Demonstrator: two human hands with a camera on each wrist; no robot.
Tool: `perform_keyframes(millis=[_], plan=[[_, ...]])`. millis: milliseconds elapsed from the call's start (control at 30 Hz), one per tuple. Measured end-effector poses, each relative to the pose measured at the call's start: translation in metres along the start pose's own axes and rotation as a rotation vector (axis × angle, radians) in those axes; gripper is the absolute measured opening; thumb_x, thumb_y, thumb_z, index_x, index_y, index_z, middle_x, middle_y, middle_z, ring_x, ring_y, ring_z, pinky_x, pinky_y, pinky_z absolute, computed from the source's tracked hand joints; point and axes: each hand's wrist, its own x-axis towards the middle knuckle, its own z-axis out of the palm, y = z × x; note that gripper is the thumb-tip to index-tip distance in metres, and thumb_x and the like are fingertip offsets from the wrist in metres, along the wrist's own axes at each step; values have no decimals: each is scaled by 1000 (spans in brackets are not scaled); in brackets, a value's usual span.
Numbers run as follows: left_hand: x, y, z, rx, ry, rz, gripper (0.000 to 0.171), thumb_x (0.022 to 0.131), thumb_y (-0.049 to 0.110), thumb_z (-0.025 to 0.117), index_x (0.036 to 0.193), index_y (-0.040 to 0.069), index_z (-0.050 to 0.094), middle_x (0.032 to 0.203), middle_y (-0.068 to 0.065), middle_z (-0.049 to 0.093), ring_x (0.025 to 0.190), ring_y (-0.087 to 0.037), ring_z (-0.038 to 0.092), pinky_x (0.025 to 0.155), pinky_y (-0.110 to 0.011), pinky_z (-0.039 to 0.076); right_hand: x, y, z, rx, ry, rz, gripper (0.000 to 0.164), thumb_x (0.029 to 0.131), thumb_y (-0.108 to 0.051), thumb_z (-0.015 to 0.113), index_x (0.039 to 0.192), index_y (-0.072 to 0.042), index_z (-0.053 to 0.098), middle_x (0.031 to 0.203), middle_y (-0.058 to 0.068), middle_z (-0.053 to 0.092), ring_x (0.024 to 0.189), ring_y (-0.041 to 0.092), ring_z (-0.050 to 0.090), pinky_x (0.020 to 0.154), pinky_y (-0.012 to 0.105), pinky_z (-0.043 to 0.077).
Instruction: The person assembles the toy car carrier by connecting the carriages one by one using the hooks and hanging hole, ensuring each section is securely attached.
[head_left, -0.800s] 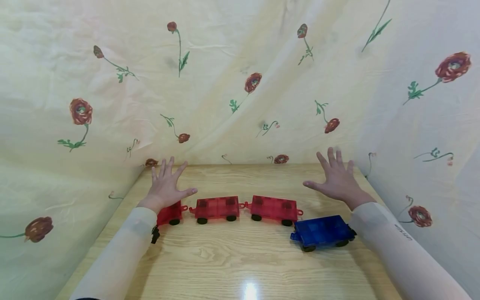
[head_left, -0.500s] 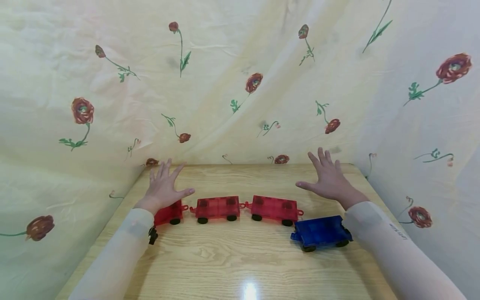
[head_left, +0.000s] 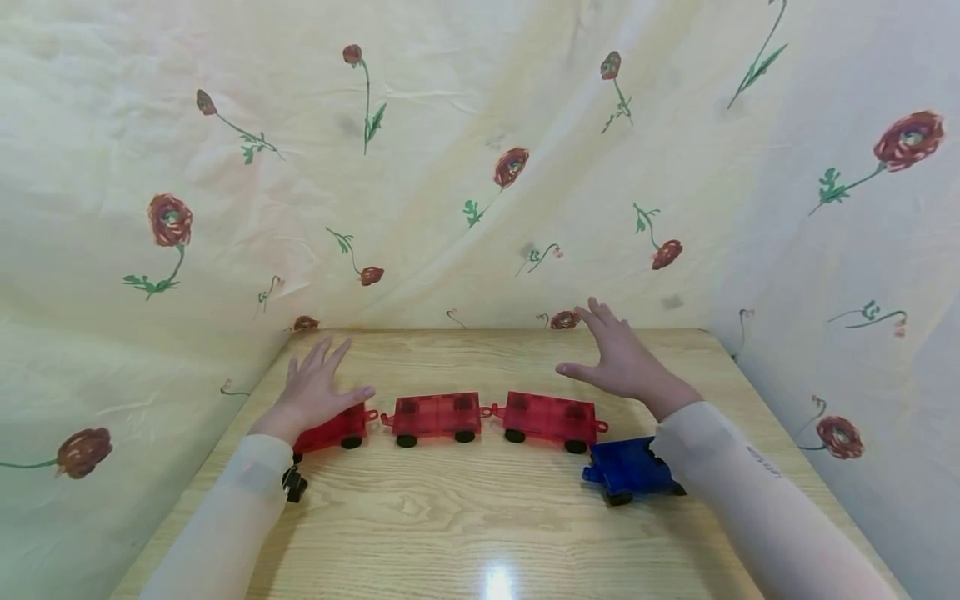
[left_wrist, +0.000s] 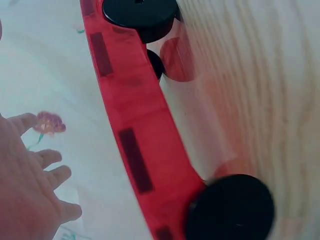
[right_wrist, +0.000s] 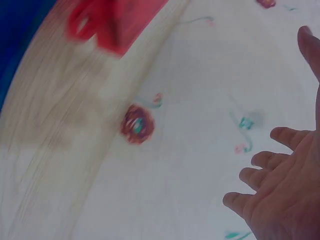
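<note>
My left hand (head_left: 309,398), fingers spread and holding nothing, hovers over the left red toy wagon (head_left: 330,433) and hides part of it. That wagon's side (left_wrist: 137,115) and black wheels fill much of the left wrist view. A second red wagon (head_left: 437,415) and a third red wagon (head_left: 547,417) stand in the middle, their hook and ring meeting or overlapping. At right is a blue wagon (head_left: 626,468), partly covered by my right sleeve. My right hand (head_left: 622,362) is in the air beyond it, thumb apart from the fingers, holding nothing.
The wagons stand on a light wooden table (head_left: 450,533). A cream cloth with red flowers (head_left: 420,183) hangs behind the table and along both sides. A small black part (head_left: 294,483) shows beside my left sleeve.
My right hand has swung to the left, and its sleeve now covers more of the blue wagon. My left hand has shifted slightly left and closer. The wagons have stayed put.
</note>
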Motion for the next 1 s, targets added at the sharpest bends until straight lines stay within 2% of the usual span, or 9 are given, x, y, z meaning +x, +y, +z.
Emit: perform_keyframes(millis=[167,333,567,767,1000], plan=[[-13,-11,1,-37,-10,-10,109,88,75,67,168,14,24,169,-29,14,153,-55,14,116,-78,-1,7,-22,10,30,-2,-47,108,87,-67,75,167,-12,27,175,16,9,158,44,13,122,68,16],[-23,-17,1,-64,-20,-16,110,86,76,68,166,12,28,168,-30,18,152,-56,14,116,-78,0,13,-39,21,37,-49,-71,108,87,-66,76,167,-13,26,174,15,12,156,44,22,117,67,30],[-35,-20,1,-117,-44,-47,108,85,73,72,162,8,35,166,-31,21,150,-57,17,116,-78,0,17,-63,37,56,-85,-104,101,89,-60,78,165,-13,31,173,14,16,156,40,23,118,61,33],[-44,-21,7,-128,-49,-46,105,84,71,76,160,7,40,163,-32,28,149,-56,22,116,-79,4,18,-83,51,74,-105,-151,94,92,-52,79,164,-12,33,171,15,23,153,40,29,118,58,35],[-52,-18,6,-195,-68,-40,102,82,63,83,159,8,43,159,-29,38,146,-57,28,115,-79,9,19,-102,69,68,-144,-170,91,93,-47,79,164,-12,34,171,16,23,155,39,26,120,57,33]])
